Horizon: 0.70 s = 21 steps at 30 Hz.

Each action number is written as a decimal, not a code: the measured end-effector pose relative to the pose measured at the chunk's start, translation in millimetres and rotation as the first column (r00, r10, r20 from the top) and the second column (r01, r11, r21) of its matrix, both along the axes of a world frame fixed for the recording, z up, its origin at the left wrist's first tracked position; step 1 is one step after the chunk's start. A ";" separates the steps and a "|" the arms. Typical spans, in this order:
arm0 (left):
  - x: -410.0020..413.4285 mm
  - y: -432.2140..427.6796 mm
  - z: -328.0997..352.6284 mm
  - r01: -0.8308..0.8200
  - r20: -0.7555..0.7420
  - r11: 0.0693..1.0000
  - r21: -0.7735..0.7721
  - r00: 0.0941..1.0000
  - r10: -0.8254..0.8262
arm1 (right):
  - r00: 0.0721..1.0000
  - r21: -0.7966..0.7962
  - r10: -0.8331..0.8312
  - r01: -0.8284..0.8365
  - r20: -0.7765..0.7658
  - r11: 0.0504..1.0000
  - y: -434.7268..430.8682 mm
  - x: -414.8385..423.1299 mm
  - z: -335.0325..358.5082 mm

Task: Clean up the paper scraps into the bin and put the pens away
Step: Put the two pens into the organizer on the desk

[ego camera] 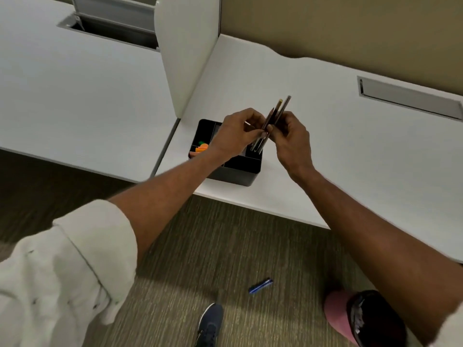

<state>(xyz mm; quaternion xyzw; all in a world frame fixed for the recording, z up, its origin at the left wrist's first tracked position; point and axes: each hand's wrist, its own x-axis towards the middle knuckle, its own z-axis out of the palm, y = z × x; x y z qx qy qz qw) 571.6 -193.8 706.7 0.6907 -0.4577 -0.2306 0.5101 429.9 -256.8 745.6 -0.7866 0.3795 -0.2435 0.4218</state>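
A bundle of slim pens [273, 121] stands tilted above a black compartmented organiser [240, 171] on the smooth white desk [350, 146]. Both hands pinch it: left hand [238, 135] from the left, right hand [292, 136] from the right, forearms bare and outstretched. A blue pen [260, 286] lies on the ribbed carpet [200, 246] below, near a pink bin [345, 319].

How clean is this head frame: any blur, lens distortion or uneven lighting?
Head view: wide-angle bending curves the desk edge; lighting is even on the desktop, dim over the carpet; soft overall, so the pens between left hand and right hand lack detail; no glare.
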 end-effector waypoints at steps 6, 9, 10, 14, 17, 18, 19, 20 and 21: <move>8.4 -10.3 -33.4 0.034 0.004 0.997 0.076 0.999 -0.035 | 0.997 0.006 -0.016 0.016 -0.071 1.000 -20.0 12.0 -41.7; 10.0 -10.9 -43.4 0.053 0.047 0.991 0.121 0.997 -0.059 | 0.998 0.026 0.005 -0.003 -0.067 1.000 -20.3 13.6 -52.6; 10.1 -11.3 -45.9 0.055 0.060 0.990 0.129 0.996 -0.063 | 0.997 0.020 -0.004 0.006 -0.079 1.000 -18.4 14.2 -51.7; 8.5 -12.9 -52.1 0.039 0.104 0.988 0.150 0.993 -0.055 | 0.996 -0.002 -0.004 0.004 -0.090 1.000 -19.4 15.2 -57.2; 8.4 -13.0 -54.1 0.036 0.117 0.988 0.153 0.992 -0.054 | 0.996 0.007 -0.004 0.005 -0.091 1.000 -19.4 14.2 -62.9; 7.9 -12.3 -54.8 0.036 0.124 0.986 0.162 0.991 -0.057 | 0.996 0.007 -0.008 0.008 -0.094 1.000 -18.2 13.5 -63.5; 6.9 -11.4 -55.6 0.036 0.134 0.984 0.174 0.989 -0.060 | 0.996 0.005 -0.009 0.009 -0.090 1.000 -18.0 12.7 -66.2; 6.1 -10.7 -56.9 0.039 0.140 0.982 0.183 0.988 -0.065 | 0.996 0.002 -0.008 0.008 -0.091 1.000 -17.1 11.4 -67.2; 4.8 -9.9 -57.8 0.043 0.138 0.981 0.190 0.988 -0.070 | 0.996 -0.002 -0.007 0.007 -0.087 1.000 -17.4 10.1 -69.5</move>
